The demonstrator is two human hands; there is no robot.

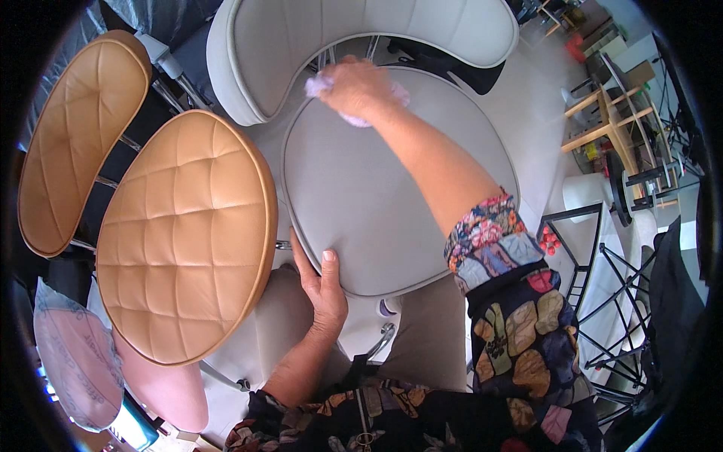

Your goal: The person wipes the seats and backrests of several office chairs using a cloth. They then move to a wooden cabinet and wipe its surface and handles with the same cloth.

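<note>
A chair with a round grey upholstered seat [390,198] and a curved, padded grey backrest [361,22] stands in front of me. My right hand [356,87] presses a crumpled pale pink cloth [400,93] on the rear part of the seat, near the backrest; its fingers are curled over the cloth. At the near left edge, my left hand [325,291] rests against the seat, thumb on top and fingers along its side. Just left of that hand is a tan quilted seat [186,237] of another chair, with its tan backrest [85,141] beyond.
Pink upholstered parts [164,384], one in printed plastic wrap [79,361], lie at the lower left. Black metal frames [615,305] stand at the right, with a wooden frame [607,118] farther back. A black item [480,76] lies behind the grey seat.
</note>
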